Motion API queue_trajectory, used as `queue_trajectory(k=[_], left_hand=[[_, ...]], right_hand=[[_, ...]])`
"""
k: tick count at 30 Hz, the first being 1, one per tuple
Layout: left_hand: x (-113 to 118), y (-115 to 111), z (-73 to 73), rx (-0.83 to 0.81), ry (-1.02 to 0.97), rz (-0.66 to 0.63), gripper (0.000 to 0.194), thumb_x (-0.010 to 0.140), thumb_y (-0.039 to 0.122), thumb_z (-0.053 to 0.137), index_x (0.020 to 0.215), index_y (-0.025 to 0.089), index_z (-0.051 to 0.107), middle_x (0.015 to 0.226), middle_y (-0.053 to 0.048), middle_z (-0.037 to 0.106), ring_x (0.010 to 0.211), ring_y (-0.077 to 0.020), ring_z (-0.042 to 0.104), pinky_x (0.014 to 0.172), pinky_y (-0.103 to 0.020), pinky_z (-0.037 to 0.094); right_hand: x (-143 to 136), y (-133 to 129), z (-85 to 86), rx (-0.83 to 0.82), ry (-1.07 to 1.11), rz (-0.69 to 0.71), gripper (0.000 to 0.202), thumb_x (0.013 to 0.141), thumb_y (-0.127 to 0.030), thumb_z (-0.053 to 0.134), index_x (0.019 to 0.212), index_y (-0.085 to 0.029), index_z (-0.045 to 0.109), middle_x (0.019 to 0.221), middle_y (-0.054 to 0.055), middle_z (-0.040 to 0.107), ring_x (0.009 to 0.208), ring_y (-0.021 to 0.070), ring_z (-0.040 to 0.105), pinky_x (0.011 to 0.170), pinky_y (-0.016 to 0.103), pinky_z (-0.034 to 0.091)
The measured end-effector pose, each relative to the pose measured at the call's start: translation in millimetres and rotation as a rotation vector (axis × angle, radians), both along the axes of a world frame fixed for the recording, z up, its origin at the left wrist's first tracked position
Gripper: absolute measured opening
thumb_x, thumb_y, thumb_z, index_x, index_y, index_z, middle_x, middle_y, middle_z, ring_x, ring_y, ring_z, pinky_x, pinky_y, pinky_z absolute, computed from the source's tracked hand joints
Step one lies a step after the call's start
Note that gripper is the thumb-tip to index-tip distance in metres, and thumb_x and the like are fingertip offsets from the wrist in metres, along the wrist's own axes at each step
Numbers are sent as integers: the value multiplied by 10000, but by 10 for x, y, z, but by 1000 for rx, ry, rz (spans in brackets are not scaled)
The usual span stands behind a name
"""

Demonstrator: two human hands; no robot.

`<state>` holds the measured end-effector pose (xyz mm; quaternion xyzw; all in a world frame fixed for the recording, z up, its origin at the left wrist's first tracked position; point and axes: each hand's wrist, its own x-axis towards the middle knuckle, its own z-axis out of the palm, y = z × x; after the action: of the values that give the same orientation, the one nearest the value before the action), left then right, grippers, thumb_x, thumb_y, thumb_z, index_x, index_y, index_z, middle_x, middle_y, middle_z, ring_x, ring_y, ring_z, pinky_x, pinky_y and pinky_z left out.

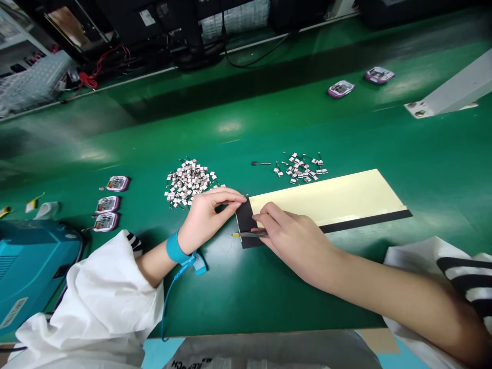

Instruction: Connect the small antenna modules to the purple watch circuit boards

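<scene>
Two small yellow pieces (31, 205) lie at the far left of the green surface (223, 297), one cut by the picture's edge. Below them, one teal machine (34, 271); just behind it, one white object (46, 210), kind unclear. Next, three purple-rimmed units (108, 204) with exposed inner parts, set in a short column.

One blue wrist strap (179, 248), worn on the left wrist, its blue cord (166, 307) hanging towards the front edge. Beyond the wrist, one dense heap of small silvery parts (188, 180), many with short dark leads.

One left hand (203, 212): thumb and forefinger drawn close together at the upper left corner of one black band (246, 218); cannot tell whether they pinch anything. The band forms the left end of one long cream sheet (338, 197), lying flat and slightly aslant.

One slim tool (248, 235) with a yellowish end pointing left, above the band's lower part, gripped in the curled fingers of one right hand (295, 236). Farther back, one small dark flat piece (261, 163).

One looser group of small parts (302, 169), just behind the sheet. A black border (369, 220) runs along the sheet's near edge. Far right, at the back: two more purple-rimmed units and one pale metal bracket (453, 92), fixed to the surface.
</scene>
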<state>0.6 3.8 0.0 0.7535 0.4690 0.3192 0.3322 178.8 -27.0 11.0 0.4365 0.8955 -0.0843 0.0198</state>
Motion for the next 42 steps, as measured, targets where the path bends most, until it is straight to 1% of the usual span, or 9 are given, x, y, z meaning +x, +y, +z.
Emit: queue_trajectory(k=[4, 8, 10, 13, 19, 26, 31, 36, 42], left_hand=[[16, -7, -3, -56, -52, 16, 180, 771, 159, 553, 922, 163, 649, 920, -59, 609, 842, -130, 590, 738, -217, 510], [28, -9, -13, -7, -46, 15, 205, 770, 124, 535, 938, 160, 647, 906, -56, 597, 827, -114, 578, 718, -193, 499], [31, 0, -29, 1, -81, 28, 195, 756, 110, 547, 914, 159, 650, 890, -51, 602, 810, -106, 580, 708, -182, 502], [32, 14, -49, -39, -216, 72, 144, 726, 104, 582, 850, 144, 644, 863, -43, 609, 777, -94, 590, 723, -181, 519], [28, 9, -22, 15, -289, 121, 94, 702, 118, 618, 786, 142, 653, 829, -35, 613, 761, -92, 589, 707, -182, 533], [57, -53, -31, 45, -76, -33, 205, 743, 126, 575, 931, 176, 639, 891, -45, 565, 783, -106, 569, 724, -219, 516], [47, -57, -47, 29, 137, -166, 229, 759, 139, 570, 978, 189, 617, 924, -54, 551, 827, -137, 557, 731, -273, 520], [40, -31, -83, 44, 84, -109, 259, 752, 149, 579, 1008, 181, 597, 962, -64, 531, 886, -153, 550, 792, -304, 518], [38, -57, -73, 99, -15, -2, 185, 787, 147, 541, 938, 190, 638, 875, -45, 581, 797, -116, 565, 702, -223, 497]], right_hand=[[40, 59, -28, -122, 190, -58, 198, 722, -126, 633, 907, -109, 565, 887, 64, 561, 642, 173, 573, 530, 267, 420], [107, 140, -50, -306, 434, -214, 158, 686, -56, 588, 798, -152, 530, 746, 5, 560, 600, 124, 532, 534, 215, 372], [128, 172, -26, -378, 476, -279, 85, 712, -84, 545, 713, -165, 521, 617, -20, 520, 504, 103, 470, 485, 209, 319], [149, 200, 39, -476, 482, -347, 136, 757, -172, 500, 621, -171, 484, 495, -40, 434, 416, 90, 379, 440, 216, 260], [190, 214, 27, -522, 546, -397, 69, 763, -214, 477, 706, -178, 468, 540, -41, 438, 461, 102, 398, 426, 210, 263], [211, 207, -44, -545, 645, -496, 106, 822, -254, 420, 745, -182, 409, 520, -63, 347, 420, 91, 330, 391, 210, 234], [201, 207, 11, -584, 598, -477, 122, 820, -261, 421, 727, -186, 391, 537, -59, 353, 430, 91, 342, 390, 211, 233], [200, 171, 12, -598, 572, -432, 140, 786, -243, 438, 685, -192, 355, 543, -55, 371, 455, 97, 370, 408, 213, 246], [206, 216, 24, -649, 677, -398, 98, 740, -235, 479, 668, -175, 449, 537, -57, 382, 465, 86, 368, 421, 205, 246]])
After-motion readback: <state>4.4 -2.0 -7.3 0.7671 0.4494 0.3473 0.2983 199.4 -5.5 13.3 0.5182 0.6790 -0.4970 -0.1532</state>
